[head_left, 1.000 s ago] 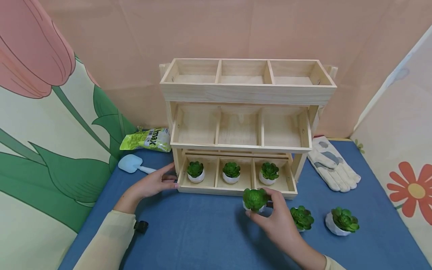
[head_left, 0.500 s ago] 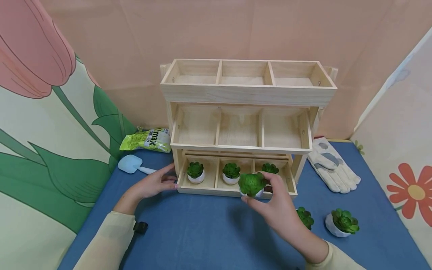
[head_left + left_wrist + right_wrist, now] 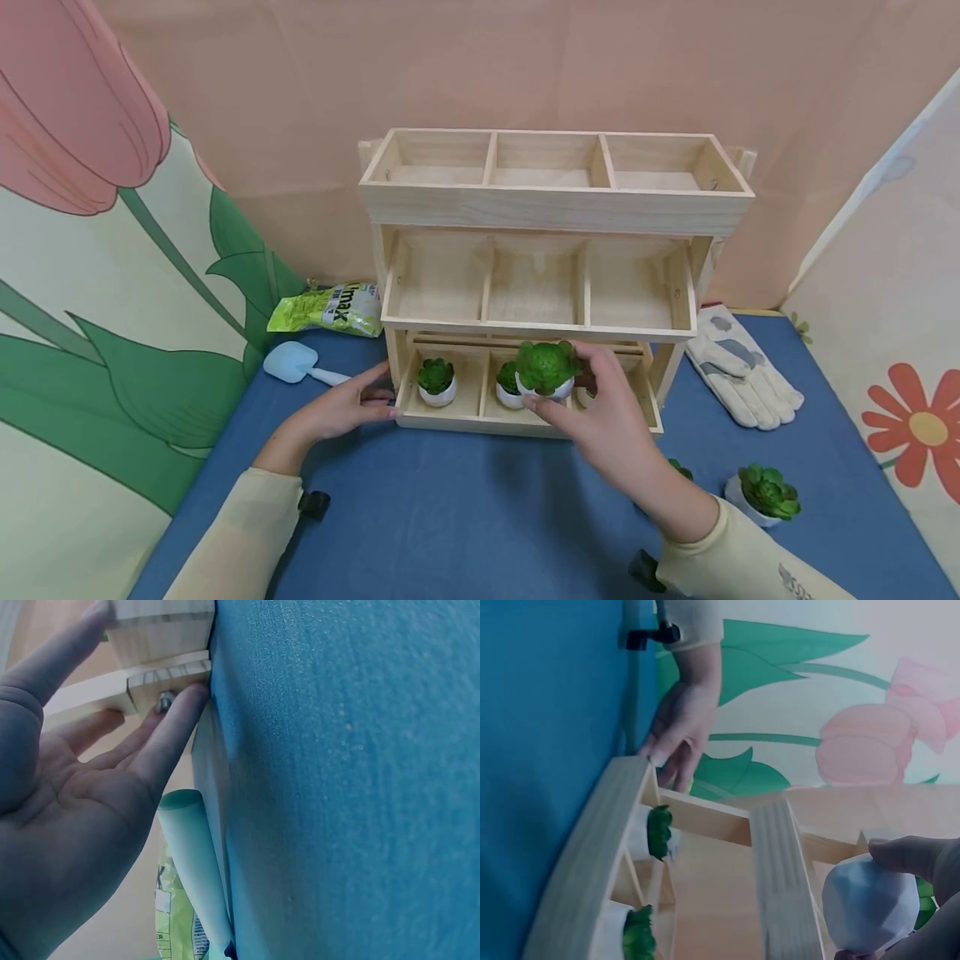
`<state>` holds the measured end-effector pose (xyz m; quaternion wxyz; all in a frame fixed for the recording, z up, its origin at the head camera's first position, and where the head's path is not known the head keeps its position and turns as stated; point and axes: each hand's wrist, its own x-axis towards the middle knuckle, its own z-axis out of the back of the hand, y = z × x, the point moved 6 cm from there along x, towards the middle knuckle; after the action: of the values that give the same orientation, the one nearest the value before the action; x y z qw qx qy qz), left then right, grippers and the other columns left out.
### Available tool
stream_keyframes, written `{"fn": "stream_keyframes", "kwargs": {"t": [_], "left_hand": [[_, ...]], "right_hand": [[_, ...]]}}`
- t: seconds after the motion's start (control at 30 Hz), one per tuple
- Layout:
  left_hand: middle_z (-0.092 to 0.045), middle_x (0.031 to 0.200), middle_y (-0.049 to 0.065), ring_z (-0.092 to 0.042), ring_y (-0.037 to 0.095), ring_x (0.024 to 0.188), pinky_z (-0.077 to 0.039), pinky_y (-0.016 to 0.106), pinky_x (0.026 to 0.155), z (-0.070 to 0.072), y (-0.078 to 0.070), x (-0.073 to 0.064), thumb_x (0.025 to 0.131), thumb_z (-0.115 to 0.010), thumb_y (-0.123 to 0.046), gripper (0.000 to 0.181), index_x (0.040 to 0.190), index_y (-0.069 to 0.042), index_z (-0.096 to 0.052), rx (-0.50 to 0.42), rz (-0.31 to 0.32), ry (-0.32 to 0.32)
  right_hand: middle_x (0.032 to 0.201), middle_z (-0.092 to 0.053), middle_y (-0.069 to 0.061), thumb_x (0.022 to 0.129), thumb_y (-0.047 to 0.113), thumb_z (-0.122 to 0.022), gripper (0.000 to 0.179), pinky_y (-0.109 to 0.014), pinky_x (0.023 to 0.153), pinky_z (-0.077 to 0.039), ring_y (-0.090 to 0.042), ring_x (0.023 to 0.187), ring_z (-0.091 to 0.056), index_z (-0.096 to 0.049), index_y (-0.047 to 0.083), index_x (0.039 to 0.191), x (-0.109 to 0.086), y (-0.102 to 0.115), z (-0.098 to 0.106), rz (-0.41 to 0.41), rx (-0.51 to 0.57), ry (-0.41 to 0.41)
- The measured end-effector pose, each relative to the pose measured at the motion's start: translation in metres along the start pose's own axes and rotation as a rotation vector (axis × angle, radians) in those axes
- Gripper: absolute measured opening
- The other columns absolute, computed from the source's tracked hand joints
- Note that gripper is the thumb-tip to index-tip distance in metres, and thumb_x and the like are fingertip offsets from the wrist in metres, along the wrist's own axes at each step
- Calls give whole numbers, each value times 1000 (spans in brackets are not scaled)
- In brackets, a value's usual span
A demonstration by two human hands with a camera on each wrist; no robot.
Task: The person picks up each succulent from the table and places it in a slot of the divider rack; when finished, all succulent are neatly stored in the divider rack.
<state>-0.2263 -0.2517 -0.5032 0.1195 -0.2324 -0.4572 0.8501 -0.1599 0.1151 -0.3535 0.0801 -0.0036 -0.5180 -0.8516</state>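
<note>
My right hand (image 3: 611, 408) holds a potted succulent (image 3: 546, 367) by its white faceted pot, in front of the wooden three-tier shelf (image 3: 555, 208). In the right wrist view the pot (image 3: 870, 904) shows between thumb and fingers. The bottom tier bears a left succulent (image 3: 437, 379), a middle one (image 3: 507, 387) partly covered, and a right one mostly hidden behind my right hand. My left hand (image 3: 341, 408) touches the bottom tier's left end. In the left wrist view the left hand's fingers (image 3: 169, 742) lie fairly straight against the wood.
On the blue cloth at right stand a succulent (image 3: 763, 493) and another (image 3: 681, 468) mostly behind my forearm. White gloves (image 3: 742, 367) lie right of the shelf. Left of it are a light-blue trowel (image 3: 291, 363) and a green bag (image 3: 326, 310).
My right hand has lifted the succulent from low over the cloth, up and slightly left, to the front of the lower tiers. My left hand stays at the shelf's end.
</note>
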Motion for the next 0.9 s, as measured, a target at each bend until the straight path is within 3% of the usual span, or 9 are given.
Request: {"fn": "stream_keyframes", "kwargs": {"t": [0.17,0.4,0.9], "left_hand": [[-18,178,25,-48,49,152,-50,58,120,0,-1,-1,105,-72,-29,95,174,-15,-8,10,-13,1],[-17,178,25,-47,48,153,-50,57,119,0,-2,-1,105,-72,-31,96,174,-15,-7,-1,-7,10],[-20,178,22,-49,48,151,-54,57,116,-1,-1,1,106,-70,-29,95,174,-17,-6,-18,-16,13]], "right_hand": [[139,-53,-10,90,23,-89,71,-39,95,-54,-28,120,-60,-53,10,149,18,15,-3,42,-1,29],[141,-52,-12,89,18,-88,70,-44,102,-59,-29,125,-60,-53,8,149,44,44,-13,114,39,98],[139,-52,-16,91,21,-85,74,-43,100,-59,-33,126,-59,-48,3,152,100,76,-38,84,26,168]]}}
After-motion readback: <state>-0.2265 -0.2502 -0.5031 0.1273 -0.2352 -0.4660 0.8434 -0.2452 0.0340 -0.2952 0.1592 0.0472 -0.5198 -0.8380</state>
